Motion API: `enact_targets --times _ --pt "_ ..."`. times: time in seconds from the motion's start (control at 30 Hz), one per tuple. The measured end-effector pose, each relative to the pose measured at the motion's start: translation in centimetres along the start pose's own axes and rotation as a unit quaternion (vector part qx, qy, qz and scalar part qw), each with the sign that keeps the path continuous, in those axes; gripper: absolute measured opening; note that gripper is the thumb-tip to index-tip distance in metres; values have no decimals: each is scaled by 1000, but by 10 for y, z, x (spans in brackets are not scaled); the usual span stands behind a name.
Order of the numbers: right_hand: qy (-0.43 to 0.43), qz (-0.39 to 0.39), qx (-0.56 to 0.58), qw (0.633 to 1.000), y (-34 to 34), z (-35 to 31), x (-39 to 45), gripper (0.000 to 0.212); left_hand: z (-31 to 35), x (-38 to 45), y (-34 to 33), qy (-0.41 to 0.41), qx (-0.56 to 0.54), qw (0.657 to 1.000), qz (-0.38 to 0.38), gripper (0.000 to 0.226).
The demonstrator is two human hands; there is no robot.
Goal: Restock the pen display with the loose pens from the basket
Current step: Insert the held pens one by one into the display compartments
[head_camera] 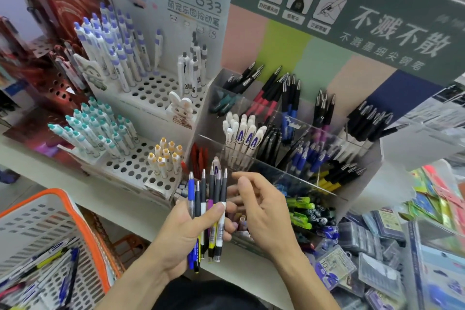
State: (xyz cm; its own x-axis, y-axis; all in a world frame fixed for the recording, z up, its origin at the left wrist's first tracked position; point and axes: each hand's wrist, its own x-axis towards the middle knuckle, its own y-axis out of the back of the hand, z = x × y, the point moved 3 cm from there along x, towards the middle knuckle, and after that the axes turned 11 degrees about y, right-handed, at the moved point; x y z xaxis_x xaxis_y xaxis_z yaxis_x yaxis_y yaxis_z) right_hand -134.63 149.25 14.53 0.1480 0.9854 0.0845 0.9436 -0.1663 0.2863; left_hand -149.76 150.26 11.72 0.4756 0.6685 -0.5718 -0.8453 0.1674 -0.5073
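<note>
Gripping pens (210, 199) upright, left hand (183, 234)

Stationery shop: stocked pen displays (289, 118), basket (50, 221)

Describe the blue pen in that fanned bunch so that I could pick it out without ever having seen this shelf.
Start at the clear compartmented pen display on the white shelf; in front of it the left hand grips a fanned bunch of pens, tips upward. The blue pen is the leftmost in that fan. Its upper barrel is bright blue, while its neighbours are black or dark grey.
</note>
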Motion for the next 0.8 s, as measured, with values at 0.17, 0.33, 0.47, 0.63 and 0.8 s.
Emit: enact_targets --times 0.17,0.33,0.47,0.63,0.8 --pt "-8 1 17 1000 16 5 -15 22 -2 3 -13 11 45 998 -49 33" --pt "-4 57 94 994 39 0 -18 43 -3 5 -26 33 82 992 -93 18" --pt "52 147 107 982 71 -15 -11 41 -3 14 -34 53 95 990 -91 14" --pt "200 377 16 904 130 -36 -6 41 -2 23 -44 43 94 991 -85 34" --pt "306 502 -119 800 180 -45 3 39 5 26 -69 85 38 982 -165 41"
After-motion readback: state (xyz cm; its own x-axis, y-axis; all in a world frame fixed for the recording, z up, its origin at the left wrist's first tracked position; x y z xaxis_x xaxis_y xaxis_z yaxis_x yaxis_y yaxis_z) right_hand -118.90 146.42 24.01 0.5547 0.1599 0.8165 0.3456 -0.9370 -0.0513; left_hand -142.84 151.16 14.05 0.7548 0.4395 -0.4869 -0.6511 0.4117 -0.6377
